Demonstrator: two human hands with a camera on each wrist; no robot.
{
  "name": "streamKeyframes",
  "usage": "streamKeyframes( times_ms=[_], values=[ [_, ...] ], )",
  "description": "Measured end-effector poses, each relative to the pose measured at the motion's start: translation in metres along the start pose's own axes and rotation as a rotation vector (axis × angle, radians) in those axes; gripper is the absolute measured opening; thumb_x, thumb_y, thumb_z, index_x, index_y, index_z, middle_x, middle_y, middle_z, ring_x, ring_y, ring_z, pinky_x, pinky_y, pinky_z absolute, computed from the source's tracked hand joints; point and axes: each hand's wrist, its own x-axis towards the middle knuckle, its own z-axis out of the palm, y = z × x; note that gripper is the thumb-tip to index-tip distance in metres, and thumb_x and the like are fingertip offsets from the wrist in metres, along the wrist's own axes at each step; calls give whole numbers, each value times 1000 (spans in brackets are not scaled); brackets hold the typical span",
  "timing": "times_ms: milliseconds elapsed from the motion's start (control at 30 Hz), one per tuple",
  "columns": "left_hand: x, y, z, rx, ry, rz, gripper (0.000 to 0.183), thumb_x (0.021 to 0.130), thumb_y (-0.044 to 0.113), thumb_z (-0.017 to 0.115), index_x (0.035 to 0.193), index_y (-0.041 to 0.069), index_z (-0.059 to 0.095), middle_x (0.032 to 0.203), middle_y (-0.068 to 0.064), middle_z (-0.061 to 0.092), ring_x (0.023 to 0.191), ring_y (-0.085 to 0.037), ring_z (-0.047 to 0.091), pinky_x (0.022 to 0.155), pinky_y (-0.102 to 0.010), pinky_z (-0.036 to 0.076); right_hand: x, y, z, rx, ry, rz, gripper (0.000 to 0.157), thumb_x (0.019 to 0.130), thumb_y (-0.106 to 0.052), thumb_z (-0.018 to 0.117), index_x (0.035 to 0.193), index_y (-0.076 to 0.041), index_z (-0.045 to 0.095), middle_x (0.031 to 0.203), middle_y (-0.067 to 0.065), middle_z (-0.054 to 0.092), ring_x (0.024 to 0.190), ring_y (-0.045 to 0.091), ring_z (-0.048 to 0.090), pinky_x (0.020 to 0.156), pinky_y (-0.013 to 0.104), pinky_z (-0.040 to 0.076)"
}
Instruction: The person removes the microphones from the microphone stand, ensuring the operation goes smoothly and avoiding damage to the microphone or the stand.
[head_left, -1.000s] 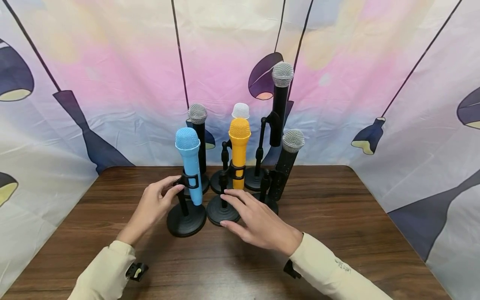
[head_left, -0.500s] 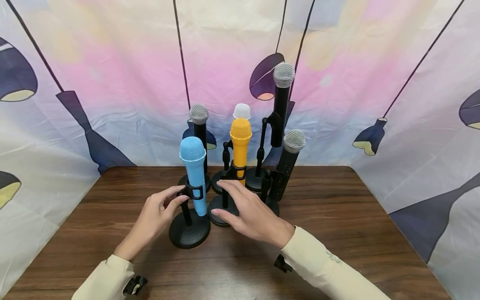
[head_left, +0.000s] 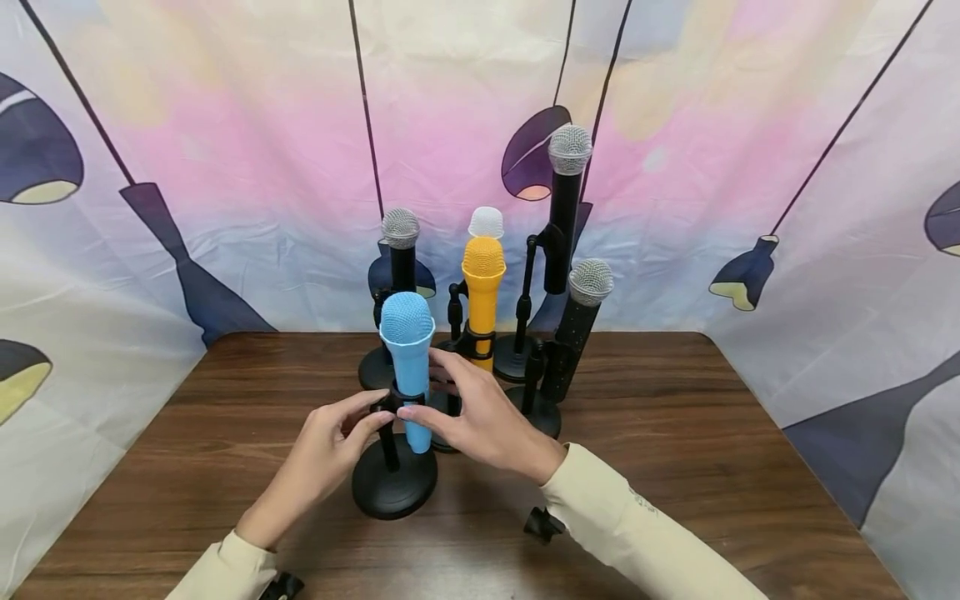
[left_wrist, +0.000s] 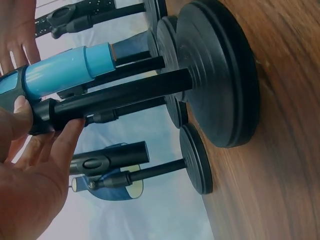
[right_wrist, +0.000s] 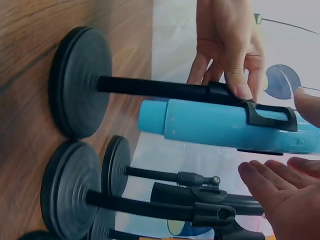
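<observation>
A blue microphone (head_left: 408, 358) sits clipped in a short black desk stand (head_left: 393, 487) at the front of the group. My left hand (head_left: 326, 446) pinches the top of the stand's post, just below the clip, between thumb and fingers. Around the blue microphone from the right comes my right hand (head_left: 487, 417), its thumb in front and its fingers behind. The right wrist view shows those fingers (right_wrist: 270, 185) extended and spread beside the blue body, with a gap between. Close over the wooden table (head_left: 225, 433), the stand's round base is upright.
Behind stands a yellow microphone (head_left: 483, 292), its base partly hidden by the right hand. Black microphones on stands are at back left (head_left: 402, 258), back right (head_left: 561, 233) and right (head_left: 573, 342). A white microphone head (head_left: 486, 222) shows behind the yellow one. A printed cloth (head_left: 675, 167) hangs behind.
The blue microphone and its stand have come nearer and to the right with my left hand. My right hand has moved left, from the yellow microphone's stand to around the blue microphone.
</observation>
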Motion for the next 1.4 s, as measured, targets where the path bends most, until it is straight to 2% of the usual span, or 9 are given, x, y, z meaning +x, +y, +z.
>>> streamKeyframes(
  times_ms=[100, 233, 400, 533, 667, 767, 933, 1233, 1400],
  values=[
    [-1, 3, 5, -18, -1, 13, 27, 96, 7, 69, 123, 1, 71, 59, 14, 42, 51, -1, 39, 48, -24, 39, 0, -1, 0, 41, 12, 13, 62, 95, -22, 75, 148, -8, 46, 135, 5, 58, 121, 14, 60, 101, 33, 49],
    [-2, 6, 9, -22, -18, -4, 29, 97, 10, 70, 124, 1, 70, 61, 14, 42, 52, -2, 39, 49, -25, 39, -2, -1, -1, 86, 24, 5, 55, 95, -15, 74, 142, -4, 49, 124, 7, 64, 112, 14, 65, 97, 30, 51],
    [1, 8, 8, -48, -57, 15, 28, 97, 11, 69, 125, 4, 71, 67, 10, 53, 56, -1, 42, 51, -25, 40, -5, 2, -3, 104, 18, -46, 47, 96, -12, 72, 137, -2, 53, 116, 9, 67, 107, 13, 67, 94, 29, 53],
    [5, 11, 6, -82, -108, 47, 28, 97, 10, 69, 124, 6, 71, 81, 5, 67, 63, -3, 53, 55, -25, 47, -9, 3, -7, 94, 12, -77, 43, 96, -10, 72, 134, -2, 54, 115, 10, 68, 105, 14, 68, 92, 31, 55],
    [7, 18, 6, -88, -161, 30, 31, 97, 13, 70, 127, 5, 70, 102, 0, 74, 81, -7, 67, 68, -26, 56, -14, 2, -12, 82, 10, -85, 44, 96, -10, 72, 135, -1, 53, 116, 11, 68, 105, 15, 69, 91, 31, 55],
    [8, 23, 7, -98, -185, 0, 35, 98, 17, 70, 130, 5, 68, 116, -6, 72, 97, -13, 71, 78, -28, 58, -19, 2, -16, 81, 10, -75, 46, 96, -10, 72, 137, -1, 52, 120, 11, 67, 108, 16, 68, 92, 31, 54],
    [9, 30, 11, -165, -215, -26, 40, 98, 22, 71, 135, 8, 65, 129, -10, 67, 112, -24, 68, 84, -33, 58, -27, 3, -24, 77, 12, -57, 49, 96, -10, 72, 139, -2, 51, 125, 11, 66, 107, 16, 69, 91, 31, 55],
    [15, 44, 23, -200, -262, -25, 53, 96, 30, 73, 144, 15, 56, 130, -1, 66, 116, -15, 65, 91, -31, 55, -43, 5, -38, 58, 48, -33, 51, 93, -6, 75, 138, -1, 53, 124, 11, 67, 106, 18, 69, 90, 34, 55],
    [19, 50, 32, -230, -291, -35, 54, 95, 30, 73, 144, 14, 57, 134, -4, 64, 116, -18, 66, 91, -32, 55, -51, 7, -45, 36, 76, -8, 50, 92, -7, 76, 137, -3, 55, 122, 10, 68, 106, 18, 69, 91, 34, 55]
  ],
)
